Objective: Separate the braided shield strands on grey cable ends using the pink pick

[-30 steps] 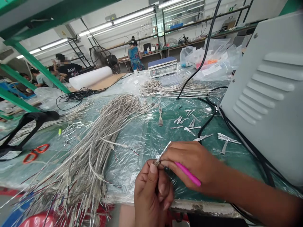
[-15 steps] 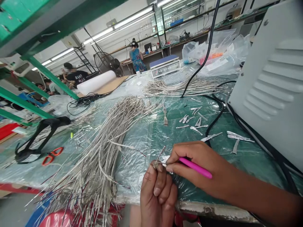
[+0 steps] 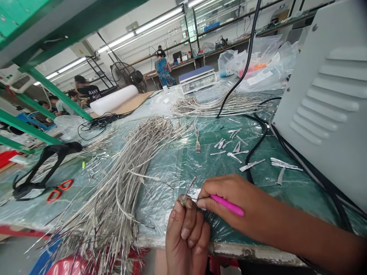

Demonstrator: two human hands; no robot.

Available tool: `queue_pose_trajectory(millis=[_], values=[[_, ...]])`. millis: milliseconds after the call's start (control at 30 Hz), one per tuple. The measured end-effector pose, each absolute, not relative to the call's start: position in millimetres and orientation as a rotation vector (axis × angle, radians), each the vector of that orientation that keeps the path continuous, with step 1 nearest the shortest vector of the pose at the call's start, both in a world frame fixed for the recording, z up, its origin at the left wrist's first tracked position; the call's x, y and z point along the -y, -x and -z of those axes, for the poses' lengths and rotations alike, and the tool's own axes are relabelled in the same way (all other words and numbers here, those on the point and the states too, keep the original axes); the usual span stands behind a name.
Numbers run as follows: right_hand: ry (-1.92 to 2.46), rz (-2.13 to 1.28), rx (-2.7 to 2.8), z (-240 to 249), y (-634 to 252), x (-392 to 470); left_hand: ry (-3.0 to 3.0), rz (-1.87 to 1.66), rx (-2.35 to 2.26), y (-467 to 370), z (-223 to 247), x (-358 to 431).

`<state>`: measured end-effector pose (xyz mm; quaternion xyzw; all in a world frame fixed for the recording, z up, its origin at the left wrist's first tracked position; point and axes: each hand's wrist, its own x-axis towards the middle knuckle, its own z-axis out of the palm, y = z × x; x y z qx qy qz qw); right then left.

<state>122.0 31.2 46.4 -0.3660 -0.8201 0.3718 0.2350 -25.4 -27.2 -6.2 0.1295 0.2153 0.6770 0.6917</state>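
Note:
My left hand point(image 3: 187, 233) is closed near the table's front edge, gripping a small round metallic cable end point(image 3: 183, 199) between thumb and forefinger. Short thin wires point(image 3: 191, 184) stick up from beside it. A slim tool with a bright pink handle point(image 3: 228, 205) is pinched in my right hand point(image 3: 226, 193). Its thin tip reaches the fingertips of my left hand by the cable end, and whether it touches the wires is too small to tell. To the left lies a thick bundle of pale braided cables point(image 3: 123, 168), bared wires hanging over the front edge.
Torn foil strips point(image 3: 236, 147) and a USB plug point(image 3: 197, 146) lie behind my hands. A grey vented machine point(image 3: 323, 99) bounds the right side, with a black cable point(image 3: 250, 160) beside it. Orange-handled scissors point(image 3: 59, 190) and a black stand-like frame point(image 3: 47, 168) are at left.
The view has shifted slightly, so the whole scene sits a little further left. Both hands keep their grips, and the pink handle has tilted a little in my right hand.

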Motion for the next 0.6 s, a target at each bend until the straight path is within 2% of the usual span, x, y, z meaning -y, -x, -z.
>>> queue_pose_trajectory(millis=[200,400,600], values=[[0.907,-0.953,2.287,-47.1,-124.3,-31.3,-0.285,-1.516,-0.481,26.8,7.1,28.8],[1.083,-0.973,2.226,-53.3,-125.4,-30.8,-0.3,-1.504,-0.466,27.2,7.5,29.3],[0.998,-0.954,2.243,-48.2,-125.7,-32.8,-0.323,-1.53,-0.419,27.5,9.1,28.6]])
